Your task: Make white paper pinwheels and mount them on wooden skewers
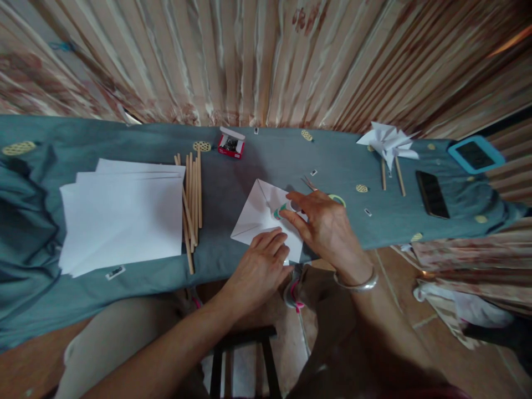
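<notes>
A square of white paper (253,213) with diagonal crease lines lies in front of me near the table's front edge. My right hand (326,224) grips a white and green glue stick (281,210), its end at the paper's middle. My left hand (266,255) rests on the near side of the square, fingers laid flat. Something small and shiny shows under its fingers, too hidden to name. Behind my right hand lies a pair of scissors (337,199), its blades and part of a yellow-green handle showing.
Left are a stack of white paper sheets (124,216) and several wooden sticks (192,194). A small open red box (231,145) with dark bits stands at the back. To the right lie paper pinwheels (388,145) on sticks, a phone (432,194) and a blue-framed device (476,154).
</notes>
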Demonstrator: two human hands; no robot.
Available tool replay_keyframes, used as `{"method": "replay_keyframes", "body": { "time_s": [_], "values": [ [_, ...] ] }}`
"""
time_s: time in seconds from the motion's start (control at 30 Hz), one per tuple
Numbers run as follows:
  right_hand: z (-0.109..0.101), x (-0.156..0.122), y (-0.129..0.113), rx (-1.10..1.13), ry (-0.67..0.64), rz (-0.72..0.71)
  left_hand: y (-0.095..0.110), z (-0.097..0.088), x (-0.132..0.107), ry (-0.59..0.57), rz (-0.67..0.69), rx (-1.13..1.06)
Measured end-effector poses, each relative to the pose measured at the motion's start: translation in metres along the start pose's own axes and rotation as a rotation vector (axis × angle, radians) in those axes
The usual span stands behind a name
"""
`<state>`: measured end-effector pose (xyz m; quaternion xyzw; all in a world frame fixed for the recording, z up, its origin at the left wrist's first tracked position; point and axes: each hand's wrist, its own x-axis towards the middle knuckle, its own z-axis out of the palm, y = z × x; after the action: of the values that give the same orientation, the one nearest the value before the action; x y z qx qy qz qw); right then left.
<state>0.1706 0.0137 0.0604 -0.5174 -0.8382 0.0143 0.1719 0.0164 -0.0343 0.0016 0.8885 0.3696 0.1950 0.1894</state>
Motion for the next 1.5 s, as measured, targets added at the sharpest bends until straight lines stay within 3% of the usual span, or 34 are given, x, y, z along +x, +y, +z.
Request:
{"method": "replay_keyframes", "body": {
  "time_s": [0.17,0.33,0.5,0.6,0.8,0.93,1.2,1.37,1.5],
  "values": [
    [0.007,-0.004,0.017,0.112,0.067,0.241,-0.001,-0.001,-0.001,-0.002,-0.003,-0.019],
    [0.011,-0.008,0.052,0.683,0.138,0.578,-0.002,-0.002,-0.001,-0.028,-0.020,-0.051],
    [0.010,-0.012,0.075,1.112,0.250,0.738,-0.004,-0.002,-0.003,0.007,-0.016,-0.117],
    [0.009,-0.017,0.078,1.284,0.204,0.744,-0.007,-0.006,-0.004,0.116,-0.037,-0.293],
    [0.011,-0.019,0.063,1.571,0.047,0.733,-0.019,-0.016,0.002,0.266,-0.505,-0.871],
    [0.016,-0.018,0.051,1.657,-0.070,0.713,-0.024,-0.027,0.008,0.343,-0.591,-1.014],
    [0.023,-0.016,0.041,1.652,-0.168,0.726,-0.029,-0.030,0.006,0.339,-0.584,-0.920],
    [0.020,-0.016,0.043,1.555,-0.189,0.605,-0.035,-0.025,0.001,0.317,-0.531,-0.759],
    [0.017,-0.015,0.047,1.461,-0.232,0.529,-0.039,-0.025,-0.003,0.268,-0.414,-0.584]
  ]
}}
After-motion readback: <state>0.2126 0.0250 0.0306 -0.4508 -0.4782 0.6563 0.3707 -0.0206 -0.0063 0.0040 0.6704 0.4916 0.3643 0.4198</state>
